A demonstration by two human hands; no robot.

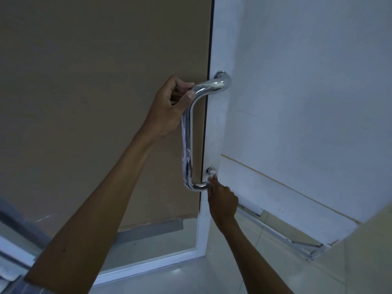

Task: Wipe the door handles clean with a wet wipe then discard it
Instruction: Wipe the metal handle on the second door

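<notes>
A chrome pull handle (187, 145) runs vertically along the white edge of a door (214, 128). My left hand (169, 107) grips the handle at its upper bend, fingers curled round the tube. My right hand (222, 202) reaches up from below to the handle's lower mount (211, 170). Its fingertips pinch a small white wet wipe (212, 177) against the lower end of the handle. Most of the wipe is hidden by the fingers.
The door's brown panel (95, 81) fills the left of the view. A pale wall (307, 81) with a white skirting strip (250, 205) stands to the right. Light floor tiles (169, 279) lie below, and a grey threshold strip (152, 228) sits behind the glass.
</notes>
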